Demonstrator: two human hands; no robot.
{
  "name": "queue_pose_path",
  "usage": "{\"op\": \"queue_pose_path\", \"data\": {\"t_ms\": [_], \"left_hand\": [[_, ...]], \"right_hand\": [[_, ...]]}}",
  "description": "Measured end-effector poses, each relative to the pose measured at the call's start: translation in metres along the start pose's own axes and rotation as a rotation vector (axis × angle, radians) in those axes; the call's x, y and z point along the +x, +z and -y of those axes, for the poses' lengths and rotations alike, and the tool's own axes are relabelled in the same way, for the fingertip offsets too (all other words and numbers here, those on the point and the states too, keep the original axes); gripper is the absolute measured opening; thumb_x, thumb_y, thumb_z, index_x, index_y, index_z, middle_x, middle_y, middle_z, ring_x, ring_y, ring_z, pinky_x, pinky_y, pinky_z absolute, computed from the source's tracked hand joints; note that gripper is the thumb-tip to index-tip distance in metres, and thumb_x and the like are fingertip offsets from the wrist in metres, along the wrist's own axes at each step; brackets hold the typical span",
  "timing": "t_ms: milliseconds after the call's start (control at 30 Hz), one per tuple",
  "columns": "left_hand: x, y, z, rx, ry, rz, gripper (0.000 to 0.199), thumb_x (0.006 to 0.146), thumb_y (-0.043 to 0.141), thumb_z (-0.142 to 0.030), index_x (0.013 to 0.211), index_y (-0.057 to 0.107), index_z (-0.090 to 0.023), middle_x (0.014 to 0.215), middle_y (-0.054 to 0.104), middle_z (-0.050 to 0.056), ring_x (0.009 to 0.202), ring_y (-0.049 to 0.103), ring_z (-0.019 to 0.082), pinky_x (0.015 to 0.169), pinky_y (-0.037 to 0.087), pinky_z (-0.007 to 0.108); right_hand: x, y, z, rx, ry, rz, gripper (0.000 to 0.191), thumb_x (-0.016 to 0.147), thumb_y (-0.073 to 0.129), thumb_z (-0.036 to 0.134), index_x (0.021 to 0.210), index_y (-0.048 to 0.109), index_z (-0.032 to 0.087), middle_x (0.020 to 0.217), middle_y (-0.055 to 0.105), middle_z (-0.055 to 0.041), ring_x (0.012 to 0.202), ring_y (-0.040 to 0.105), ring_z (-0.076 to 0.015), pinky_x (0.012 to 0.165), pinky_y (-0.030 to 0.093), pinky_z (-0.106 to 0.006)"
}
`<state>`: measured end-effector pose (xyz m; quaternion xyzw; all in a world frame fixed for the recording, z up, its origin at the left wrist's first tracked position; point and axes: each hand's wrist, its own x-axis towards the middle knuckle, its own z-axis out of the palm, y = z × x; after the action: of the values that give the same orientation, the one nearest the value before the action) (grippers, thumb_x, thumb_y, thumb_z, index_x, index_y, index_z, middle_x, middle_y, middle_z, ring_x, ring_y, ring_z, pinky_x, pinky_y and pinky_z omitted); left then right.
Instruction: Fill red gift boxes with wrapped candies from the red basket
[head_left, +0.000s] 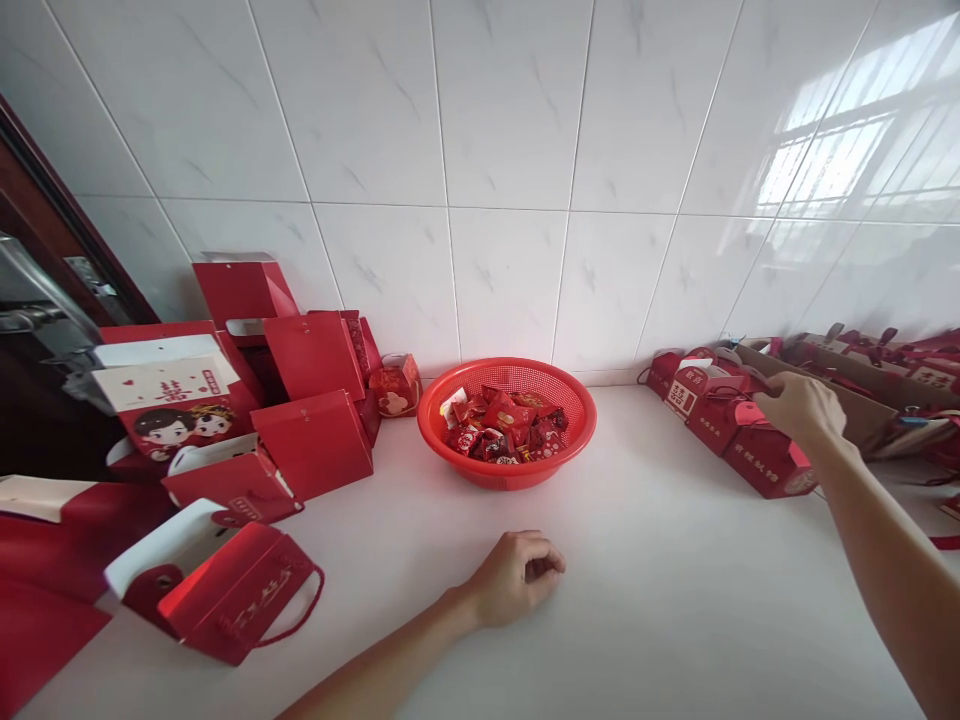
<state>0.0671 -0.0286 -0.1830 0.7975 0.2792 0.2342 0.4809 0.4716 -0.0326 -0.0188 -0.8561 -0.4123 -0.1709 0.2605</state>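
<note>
My left hand (521,580) rests on the white table in front of the basket, its fingers curled in loosely with nothing visible in them. Far to the right, my right hand (806,405) is closed at the top of a red candy box (772,460) in a row of similar boxes. Its fingertips are partly hidden, so the exact grip is unclear. Behind my left hand stands a red plastic basket (510,482) containing red-wrapped candies (510,415). An open red gift box (232,600) with a cord handle lies tilted at the left front.
Several open red gift boxes (311,445) crowd the left side, one printed with cartoon faces (176,410). A small red box (395,385) stands left of the basket. Cardboard cartons (862,400) with more red boxes fill the far right. A tiled wall (510,280) bounds the back.
</note>
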Motion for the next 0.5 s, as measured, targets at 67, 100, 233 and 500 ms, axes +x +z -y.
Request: {"op": "queue_pose_path", "data": {"t_ms": [67, 100, 233, 500], "left_hand": [[0.000, 0.001, 0.000, 0.009, 0.009, -0.007, 0.014, 0.077, 0.062, -0.013, 0.083, 0.075, -0.016, 0.082, 0.068, 0.005, 0.071, 0.058, 0.015, 0.069, 0.050, 0.027], [0.000, 0.001, 0.001, 0.014, 0.016, -0.010, 0.014, 0.077, 0.062, -0.013, 0.083, 0.075, -0.016, 0.082, 0.067, 0.005, 0.070, 0.058, 0.015, 0.069, 0.050, 0.027], [0.000, 0.005, 0.007, 0.043, 0.036, -0.010, 0.016, 0.075, 0.064, -0.011, 0.084, 0.077, -0.015, 0.081, 0.067, 0.005, 0.068, 0.059, 0.014, 0.069, 0.052, 0.028], [-0.009, -0.067, -0.055, 0.417, -0.030, 0.477, 0.021, 0.081, 0.072, -0.030, 0.100, 0.077, -0.024, 0.090, 0.074, 0.003, 0.084, 0.071, 0.024, 0.076, 0.055, 0.033]], "right_hand": [[-0.017, -0.003, 0.026, 0.230, -0.026, 0.125, 0.012, 0.081, 0.062, 0.023, 0.079, 0.073, 0.018, 0.089, 0.074, -0.0170, 0.082, 0.066, -0.0277, 0.069, 0.045, -0.038], [-0.031, -0.001, 0.040, 0.399, -0.135, 0.175, 0.011, 0.082, 0.063, 0.025, 0.079, 0.072, 0.019, 0.090, 0.074, -0.0143, 0.083, 0.068, -0.0263, 0.075, 0.047, -0.037], [-0.110, 0.026, 0.096, 0.879, -0.393, 0.645, 0.027, 0.082, 0.063, 0.046, 0.077, 0.067, 0.019, 0.061, 0.066, -0.0039, 0.057, 0.060, -0.0202, 0.060, 0.049, -0.034], [-0.241, 0.088, 0.138, 0.960, -0.472, 1.013, 0.041, 0.090, 0.051, 0.054, 0.067, 0.056, 0.020, 0.058, 0.052, 0.0015, 0.056, 0.043, -0.0144, 0.053, 0.035, -0.027]]}}
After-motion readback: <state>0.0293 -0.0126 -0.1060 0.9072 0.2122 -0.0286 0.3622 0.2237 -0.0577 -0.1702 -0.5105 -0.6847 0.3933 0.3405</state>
